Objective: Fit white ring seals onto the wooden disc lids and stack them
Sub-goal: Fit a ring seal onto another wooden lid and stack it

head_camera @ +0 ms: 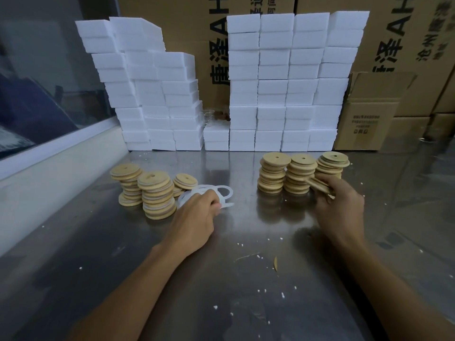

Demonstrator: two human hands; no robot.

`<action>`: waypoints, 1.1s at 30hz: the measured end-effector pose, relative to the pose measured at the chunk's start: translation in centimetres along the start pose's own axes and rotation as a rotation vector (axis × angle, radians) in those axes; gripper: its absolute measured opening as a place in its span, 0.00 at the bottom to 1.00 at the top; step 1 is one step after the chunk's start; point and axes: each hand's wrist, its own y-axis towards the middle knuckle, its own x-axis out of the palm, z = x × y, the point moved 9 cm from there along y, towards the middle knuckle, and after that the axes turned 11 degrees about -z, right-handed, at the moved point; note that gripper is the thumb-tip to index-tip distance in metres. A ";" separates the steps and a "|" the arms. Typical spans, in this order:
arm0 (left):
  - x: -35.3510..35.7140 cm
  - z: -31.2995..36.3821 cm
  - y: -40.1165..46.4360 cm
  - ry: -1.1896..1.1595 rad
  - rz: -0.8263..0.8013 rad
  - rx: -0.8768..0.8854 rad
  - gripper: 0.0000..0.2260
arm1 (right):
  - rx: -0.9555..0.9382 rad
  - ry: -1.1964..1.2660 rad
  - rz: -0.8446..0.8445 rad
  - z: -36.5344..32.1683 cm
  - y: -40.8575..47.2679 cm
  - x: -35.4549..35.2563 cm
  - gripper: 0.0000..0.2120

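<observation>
On the steel table, three stacks of wooden disc lids with white seals stand at the left. Three more stacks of wooden lids stand at the right. A small pile of white ring seals lies between them. My left hand rests on that pile, its fingertips pinching a ring. My right hand grips a wooden lid, tilted on edge, in front of the right stacks.
Walls of white foam blocks stand along the back of the table, with cardboard boxes behind and to the right. A window ledge runs along the left. White crumbs and a wood chip litter the table near me.
</observation>
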 end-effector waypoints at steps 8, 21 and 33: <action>0.0 -1.5 0.1 -0.690 0.113 -0.156 0.12 | 0.169 0.640 -0.163 -0.6 -0.6 3.1 0.10; 0.2 0.4 -0.1 -1.083 0.011 -0.137 0.11 | 0.147 0.646 -0.439 -3.7 -3.3 7.9 0.14; 2.6 0.2 -0.4 -1.096 -0.106 -0.263 0.11 | -0.141 0.580 -0.481 -6.5 -4.4 8.7 0.06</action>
